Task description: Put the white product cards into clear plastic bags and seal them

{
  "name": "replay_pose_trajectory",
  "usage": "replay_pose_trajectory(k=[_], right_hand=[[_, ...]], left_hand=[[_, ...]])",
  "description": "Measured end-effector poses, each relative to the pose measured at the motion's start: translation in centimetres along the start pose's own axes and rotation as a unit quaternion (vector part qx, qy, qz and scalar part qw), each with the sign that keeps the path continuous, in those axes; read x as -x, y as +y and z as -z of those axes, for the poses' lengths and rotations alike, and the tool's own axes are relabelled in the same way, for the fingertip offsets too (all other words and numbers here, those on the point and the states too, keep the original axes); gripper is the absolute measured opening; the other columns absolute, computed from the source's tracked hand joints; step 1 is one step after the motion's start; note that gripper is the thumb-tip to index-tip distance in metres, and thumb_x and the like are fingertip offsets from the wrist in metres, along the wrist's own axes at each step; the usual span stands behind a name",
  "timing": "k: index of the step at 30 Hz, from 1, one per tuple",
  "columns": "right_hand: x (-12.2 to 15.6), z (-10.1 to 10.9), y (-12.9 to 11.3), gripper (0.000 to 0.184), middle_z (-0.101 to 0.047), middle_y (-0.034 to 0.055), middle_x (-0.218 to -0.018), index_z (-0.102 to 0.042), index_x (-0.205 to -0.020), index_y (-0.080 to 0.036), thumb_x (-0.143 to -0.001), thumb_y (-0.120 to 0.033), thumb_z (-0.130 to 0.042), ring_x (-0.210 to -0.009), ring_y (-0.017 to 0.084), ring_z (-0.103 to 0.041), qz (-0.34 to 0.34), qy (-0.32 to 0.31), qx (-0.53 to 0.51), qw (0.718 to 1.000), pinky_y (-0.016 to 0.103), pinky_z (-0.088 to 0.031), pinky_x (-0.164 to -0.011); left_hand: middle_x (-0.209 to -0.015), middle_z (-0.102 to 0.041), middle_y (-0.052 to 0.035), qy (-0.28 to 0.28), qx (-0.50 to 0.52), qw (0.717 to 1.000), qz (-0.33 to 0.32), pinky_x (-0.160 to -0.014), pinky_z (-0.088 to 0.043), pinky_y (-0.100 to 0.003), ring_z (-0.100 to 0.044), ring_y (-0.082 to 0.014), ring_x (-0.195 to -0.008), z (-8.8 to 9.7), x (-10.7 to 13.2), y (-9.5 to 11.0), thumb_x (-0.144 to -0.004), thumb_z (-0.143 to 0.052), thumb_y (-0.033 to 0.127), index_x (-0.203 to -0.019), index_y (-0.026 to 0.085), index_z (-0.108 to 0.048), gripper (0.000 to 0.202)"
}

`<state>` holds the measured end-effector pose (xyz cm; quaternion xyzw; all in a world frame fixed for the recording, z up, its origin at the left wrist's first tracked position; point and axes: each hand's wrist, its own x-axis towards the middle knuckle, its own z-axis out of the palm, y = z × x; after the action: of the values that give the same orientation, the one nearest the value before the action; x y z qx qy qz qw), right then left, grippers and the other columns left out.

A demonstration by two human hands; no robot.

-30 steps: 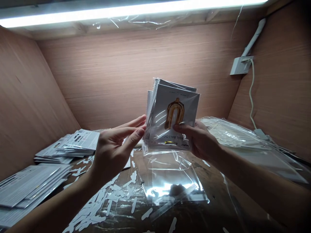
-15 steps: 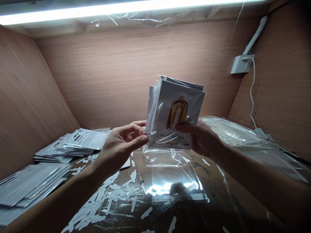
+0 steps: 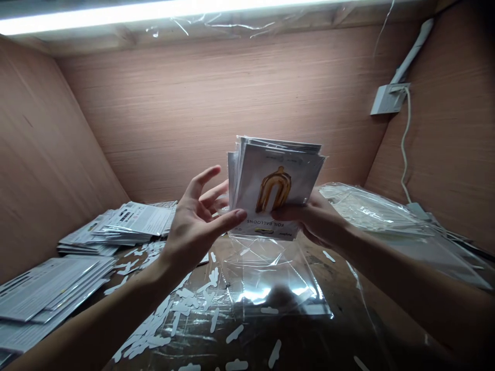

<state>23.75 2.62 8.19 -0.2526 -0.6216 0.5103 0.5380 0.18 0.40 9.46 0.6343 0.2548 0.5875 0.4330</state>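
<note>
My right hand (image 3: 315, 219) grips a small stack of foil balloon cards (image 3: 276, 185) from below, with its thumb across the front. Each visible card is white, and the front one shows a gold arch-shaped balloon above upside-down "FOIL BALLOONS" lettering. A clear plastic bag (image 3: 266, 273) hangs below the stack, and its upper part seems to wrap the cards. My left hand (image 3: 197, 221) is at the stack's left edge with its fingers spread. One fingertip rests on the front card.
Stacks of packaged cards (image 3: 135, 221) lie on the table at left, with more (image 3: 50, 286) nearer me. White paper strips (image 3: 154, 324) are scattered over the brown tabletop. A pile of clear bags (image 3: 371, 211) sits at right, below wood-panelled walls and a strip light (image 3: 116, 15).
My left hand has spread its fingers and loosened from the stack's edge. The stack sits lower and has turned slightly, with its lettering now fully visible.
</note>
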Motion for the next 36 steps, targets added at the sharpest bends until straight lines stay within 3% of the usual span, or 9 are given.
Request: replay_pose_trajectory(k=[4, 6, 11, 15, 19, 24, 28, 32, 36], right_hand=[[0.3, -0.3, 0.3, 0.040, -0.079, 0.0059, -0.102, -0.076, -0.103, -0.020, -0.066, -0.018, -0.090, -0.094, 0.029, -0.074, 0.007, 0.008, 0.053, 0.999, 0.046, -0.063, -0.087], [0.3, -0.1, -0.2, 0.042, -0.079, 0.0069, -0.107, -0.074, -0.108, -0.020, -0.069, -0.020, -0.090, -0.097, 0.028, -0.074, 0.020, 0.009, 0.048, 0.999, 0.047, -0.062, -0.089], [-0.6, 2.0, -1.6, 0.079, -0.075, 0.0105, -0.124, -0.064, -0.129, -0.022, -0.058, -0.020, -0.097, -0.106, 0.030, -0.073, 0.055, -0.102, 0.029, 0.993, 0.048, -0.063, -0.091], [-1.1, 3.5, -1.0, 0.054, -0.080, 0.0121, -0.105, -0.079, -0.105, -0.014, -0.057, -0.028, -0.099, -0.093, 0.030, -0.076, -0.019, -0.054, 0.107, 0.993, 0.047, -0.065, -0.087], [-1.1, 4.1, -0.2, 0.051, -0.081, 0.0106, -0.104, -0.082, -0.101, -0.017, -0.055, -0.029, -0.099, -0.094, 0.029, -0.077, -0.035, -0.015, 0.139, 0.990, 0.047, -0.064, -0.090], [-0.8, 3.9, -1.0, 0.045, -0.081, 0.0089, -0.099, -0.081, -0.096, -0.017, -0.057, -0.033, -0.098, -0.086, 0.028, -0.076, -0.009, -0.038, 0.217, 0.975, 0.041, -0.064, -0.074], [0.1, 2.3, -1.8, 0.026, -0.075, 0.0013, -0.079, -0.075, -0.084, -0.017, -0.067, -0.031, -0.090, -0.063, 0.018, -0.067, 0.099, -0.039, 0.375, 0.921, 0.027, -0.049, -0.051], [0.9, 1.1, -1.5, 0.013, -0.070, -0.0025, -0.070, -0.072, -0.082, -0.018, -0.072, -0.020, -0.081, -0.057, 0.013, -0.059, 0.223, -0.008, 0.502, 0.836, 0.025, -0.042, -0.054], [0.9, 1.3, -1.2, 0.020, -0.075, -0.0003, -0.079, -0.074, -0.097, -0.020, -0.078, -0.015, -0.071, -0.068, 0.016, -0.067, 0.275, -0.017, 0.552, 0.787, 0.027, -0.046, -0.064]], left_hand=[[-0.117, -0.075, -0.0070, -0.043, -0.004, 0.999, -0.030, -0.075, -0.070, -0.041, -0.078, -0.0294, -0.094, -1.3, -1.7, -0.4, -0.073, -0.090, 0.021, -0.156, 0.040, -0.026, 0.107], [-0.105, -0.077, -0.0026, -0.051, -0.002, 0.998, -0.039, -0.069, -0.069, -0.038, -0.078, -0.0261, -0.085, -1.9, -2.7, -0.5, -0.078, -0.086, 0.023, -0.155, 0.040, -0.025, 0.099], [-0.105, -0.077, 0.0000, -0.026, 0.025, 0.996, -0.080, -0.075, -0.069, -0.039, -0.077, -0.0259, -0.091, -3.1, -4.4, -0.7, -0.079, -0.085, 0.027, -0.145, 0.036, -0.031, 0.086], [-0.100, -0.077, -0.0003, -0.013, 0.022, 0.996, -0.082, -0.075, -0.069, -0.040, -0.077, -0.0254, -0.087, -3.6, -4.5, -1.6, -0.079, -0.085, 0.030, -0.137, 0.031, -0.030, 0.080], [-0.108, -0.074, -0.0043, -0.017, -0.002, 0.995, -0.098, -0.080, -0.068, -0.041, -0.076, -0.0265, -0.096, -2.4, -4.8, -1.8, -0.076, -0.087, 0.024, -0.116, 0.027, -0.040, 0.062], [-0.131, -0.068, -0.0075, 0.017, -0.095, 0.979, -0.179, -0.104, -0.057, -0.043, -0.064, -0.0306, -0.127, 0.4, -5.5, 1.9, -0.082, -0.079, 0.038, -0.104, 0.023, -0.063, 0.031], [-0.123, -0.075, -0.0125, -0.111, -0.332, 0.922, -0.164, -0.082, -0.060, -0.044, -0.072, -0.0368, -0.110, 0.1, -4.1, 5.2, -0.084, -0.072, 0.054, -0.122, 0.021, -0.068, 0.051], [-0.115, -0.078, -0.0116, -0.200, -0.427, 0.842, -0.263, -0.072, -0.060, -0.037, -0.077, -0.0301, -0.089, -1.4, -2.3, 5.2, -0.074, -0.084, 0.043, -0.145, 0.018, -0.051, 0.082], [-0.103, -0.081, -0.0073, -0.158, -0.418, 0.823, -0.352, -0.064, -0.058, -0.034, -0.076, -0.0234, -0.072, -1.6, -1.6, 2.4, -0.069, -0.083, 0.038, -0.122, 0.022, -0.067, 0.058]])
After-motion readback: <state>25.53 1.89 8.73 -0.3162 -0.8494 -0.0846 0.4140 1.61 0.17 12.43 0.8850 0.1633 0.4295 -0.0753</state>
